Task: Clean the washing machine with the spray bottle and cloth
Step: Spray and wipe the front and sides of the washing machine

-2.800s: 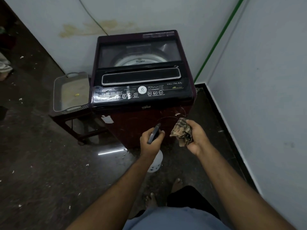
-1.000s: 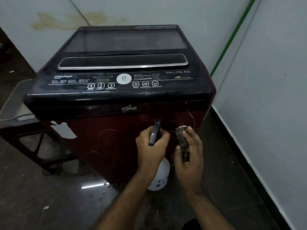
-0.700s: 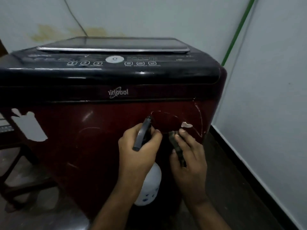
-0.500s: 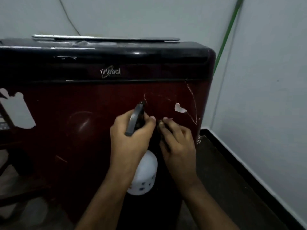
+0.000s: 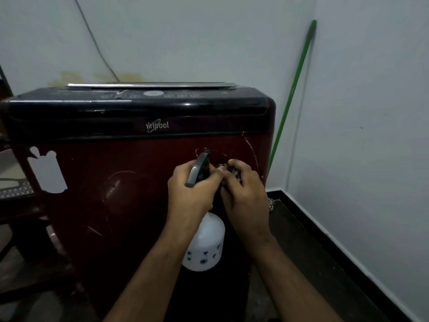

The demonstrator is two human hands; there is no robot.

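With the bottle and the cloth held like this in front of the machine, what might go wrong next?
1. The right hand with the bunched cloth sits right beside the nozzle of the spray bottle, so the spray may hit the cloth or fingers, not the washing machine.
2. The left hand grips only the bottle's head while the body hangs below; it could swing and knock the red panel.
3. Overspray could reach the control panel above.

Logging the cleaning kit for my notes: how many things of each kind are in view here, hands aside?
Washing machine: 1
Spray bottle: 1
Cloth: 1, mostly hidden in the right hand
Green pole: 1
Side stand: 1
Total: 5
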